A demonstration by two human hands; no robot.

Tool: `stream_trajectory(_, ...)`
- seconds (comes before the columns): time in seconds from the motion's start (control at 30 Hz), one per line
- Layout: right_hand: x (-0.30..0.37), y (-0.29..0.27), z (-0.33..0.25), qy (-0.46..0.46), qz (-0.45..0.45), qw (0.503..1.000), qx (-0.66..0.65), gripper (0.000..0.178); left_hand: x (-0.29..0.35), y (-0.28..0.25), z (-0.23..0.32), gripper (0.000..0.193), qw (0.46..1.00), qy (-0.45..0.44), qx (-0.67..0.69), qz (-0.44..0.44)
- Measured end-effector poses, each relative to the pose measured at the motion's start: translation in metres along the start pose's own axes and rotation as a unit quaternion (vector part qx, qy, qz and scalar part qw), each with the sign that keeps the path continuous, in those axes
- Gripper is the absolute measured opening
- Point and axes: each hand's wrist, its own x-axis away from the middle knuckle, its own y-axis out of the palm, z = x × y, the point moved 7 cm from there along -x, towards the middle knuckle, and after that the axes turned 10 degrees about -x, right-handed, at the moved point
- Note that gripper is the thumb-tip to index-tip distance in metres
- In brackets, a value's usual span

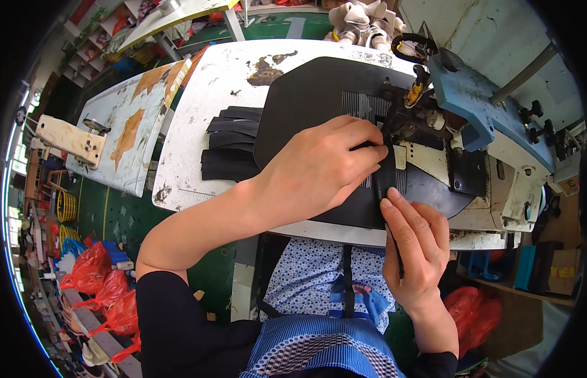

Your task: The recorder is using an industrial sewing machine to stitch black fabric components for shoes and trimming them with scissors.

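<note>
A narrow black strip (386,173) runs from beneath the working head of an industrial sewing machine (460,107) toward me, over a dark work plate (306,94). Its near end hangs past the table's front edge. My left hand (328,160) is closed, fingers curled and pressed down on the strip right beside the machine head. Exactly how the fingertips meet it is partly hidden. Nearer to me, my right hand (419,242) pinches the same strip between thumb and fingers. Several black strips (233,142) lie stacked left of the plate, apart from both hands.
The white worn table (186,151) carries the machine. Another table (126,120) with a machine arm stands to the left. Red plastic bags (104,283) fill the lower left. Pale shaped pieces (366,25) are heaped at the back. Cartons (564,271) sit on a right-hand shelf.
</note>
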Motion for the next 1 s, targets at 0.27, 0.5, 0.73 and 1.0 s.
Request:
stream_trajectory(0.27, -0.003, 0.001, -0.007, -0.014, -0.009, 1.0, 0.011, 0.04, 0.001, -0.001, -0.003, 0.022, 1.0, 0.011, 0.015, 0.004)
stream_trajectory(0.5, -0.003, 0.0, -0.008, -0.026, -0.027, 0.999, 0.023, 0.041, 0.001, -0.001, -0.002, 0.022, 1.0, 0.014, 0.001, 0.003)
stream_trajectory(0.73, 0.007, -0.003, -0.009, -0.05, -0.023, 0.998, 0.011, 0.041, -0.001, 0.0, -0.002, 0.019, 1.0, -0.005, -0.013, -0.019)
stream_trajectory(1.0, 0.004, -0.002, -0.007, -0.074, 0.006, 0.997, 0.03, 0.035, 0.002, -0.004, -0.003, 0.018, 1.0, -0.01, -0.028, -0.006)
